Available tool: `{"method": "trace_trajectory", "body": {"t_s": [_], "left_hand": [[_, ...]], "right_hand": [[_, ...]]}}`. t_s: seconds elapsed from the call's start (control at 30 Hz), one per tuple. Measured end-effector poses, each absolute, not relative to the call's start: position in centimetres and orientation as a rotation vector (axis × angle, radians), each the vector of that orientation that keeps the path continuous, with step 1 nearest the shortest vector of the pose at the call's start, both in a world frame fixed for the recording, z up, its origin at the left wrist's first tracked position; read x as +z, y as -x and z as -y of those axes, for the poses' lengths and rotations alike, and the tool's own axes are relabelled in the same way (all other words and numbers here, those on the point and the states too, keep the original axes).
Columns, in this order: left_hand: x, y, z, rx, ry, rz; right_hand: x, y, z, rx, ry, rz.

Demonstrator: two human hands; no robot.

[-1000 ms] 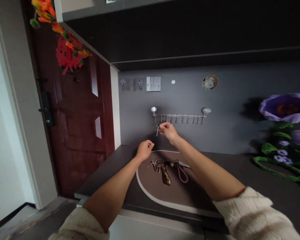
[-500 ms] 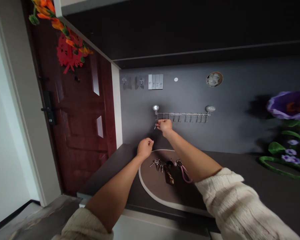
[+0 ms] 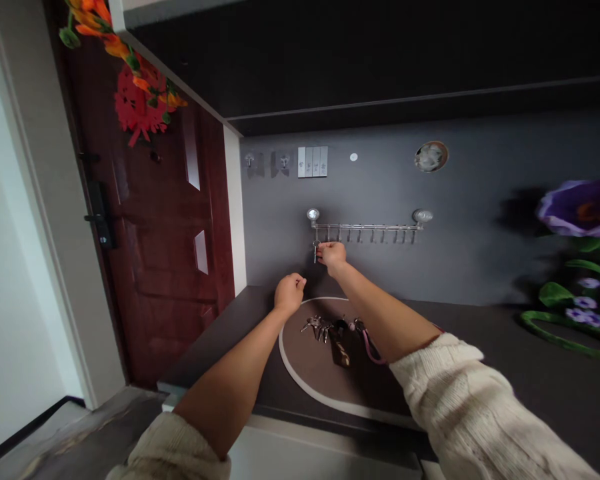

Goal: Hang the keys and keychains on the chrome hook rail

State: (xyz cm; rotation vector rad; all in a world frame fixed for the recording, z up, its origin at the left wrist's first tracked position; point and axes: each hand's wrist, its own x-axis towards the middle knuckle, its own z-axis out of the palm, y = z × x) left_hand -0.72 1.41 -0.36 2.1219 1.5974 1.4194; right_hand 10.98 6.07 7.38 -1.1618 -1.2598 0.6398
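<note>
My right hand [image 3: 333, 255] is at the left end of a clear hook rail [image 3: 370, 227] on the grey wall, its fingers pinched at a small metal key [image 3: 315, 253]. The key points straight down below the leftmost hook, its ring at the hook's tip. Lower and to the left, my left hand [image 3: 289, 293] hovers with curled fingers, thumb and forefinger together; anything inside is hidden. Below both hands a round-edged brown mat [image 3: 305, 370] bears a bunch of keys [image 3: 318, 327], a dark brown tag [image 3: 341, 350] and a pink strap [image 3: 373, 350], partly behind my right forearm.
Above hangs a dark cabinet [image 3: 380, 60]. Higher on the wall are two small hooks [image 3: 283, 162], a label strip [image 3: 313, 162] and a round hole [image 3: 431, 157]. Purple artificial flowers [image 3: 580, 210] stand at right. A dark red door [image 3: 165, 267] is at left.
The key at the hook has swung from tilted to hanging straight down. My right hand has shifted slightly down and right; my left hand has barely moved.
</note>
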Motion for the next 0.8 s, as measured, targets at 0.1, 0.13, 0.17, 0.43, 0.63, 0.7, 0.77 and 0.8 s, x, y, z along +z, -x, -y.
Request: {"method": "trace_trajectory", "body": {"t_s": [0.1, 0.13, 0.17, 0.43, 0.63, 0.7, 0.77, 0.8], "left_hand": [[-0.4, 0.8, -1.5, 1.416, -2.105, -1.598], [-0.4, 0.8, -1.5, 1.414, -2.103, -1.597], [-0.4, 0.9, -1.5, 1.416, -2.1, -1.59], [-0.4, 0.8, -1.2, 1.32, -1.977, -1.331], [-0.3, 0.7, -0.3, 1.102, -1.843, -1.131], [-0.3, 0.8, 0.0, 1.019, -1.852, -1.071], [-0.3, 1.1, 0.2, 0.936, -1.888, -1.035], [-0.4, 1.2, 0.3, 0.896, -1.915, -1.02]], "right_hand": [[7.3, -11.2, -5.9, 0.682, 1.187, 1.156], [7.3, -11.2, -5.7, 0.69, 1.191, 1.16], [7.3, -11.3, -5.5, 0.696, 1.196, 1.166], [6.7, -12.3, -2.3, 0.843, 1.142, 1.275], [3.7, -14.0, 1.1, 0.937, 1.204, 1.585], [2.3, -14.6, 1.7, 0.879, 1.243, 1.718], [1.0, -15.1, 2.1, 0.771, 1.305, 1.824], [0.5, -15.4, 2.2, 0.707, 1.338, 1.868]]}}
